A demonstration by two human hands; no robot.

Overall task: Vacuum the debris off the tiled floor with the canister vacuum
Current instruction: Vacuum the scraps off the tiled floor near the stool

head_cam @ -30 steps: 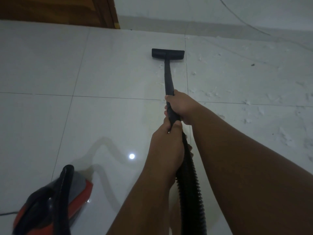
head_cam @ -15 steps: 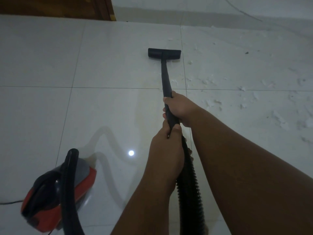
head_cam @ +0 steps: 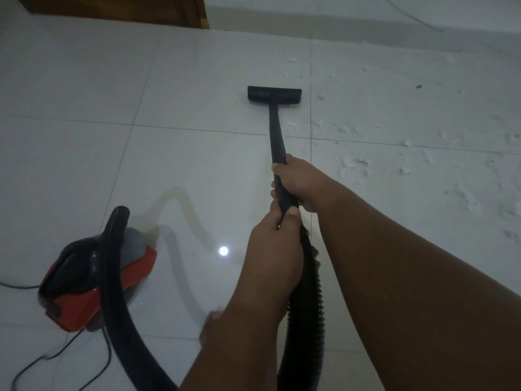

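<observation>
A black vacuum wand (head_cam: 275, 131) runs forward from my hands to a flat black floor nozzle (head_cam: 274, 94) resting on the white tiled floor (head_cam: 84, 136). My right hand (head_cam: 298, 182) grips the wand higher up. My left hand (head_cam: 275, 249) is closed around it just behind, where the ribbed black hose (head_cam: 306, 311) begins. White flaky debris (head_cam: 352, 165) is scattered over the tiles to the right of the nozzle. The red and black canister vacuum (head_cam: 93, 280) sits at the lower left, its hose arching up and over.
A thin black power cord (head_cam: 42, 359) trails across the floor at the bottom left. A wooden door frame (head_cam: 197, 12) stands at the far top, beside a pale wall with a skirting strip (head_cam: 338, 21). My bare foot (head_cam: 210, 325) shows below my left arm.
The nozzle has been drawn back toward me along the tile joint. The view has tilted down, so more of the canister and its cord shows at the lower left.
</observation>
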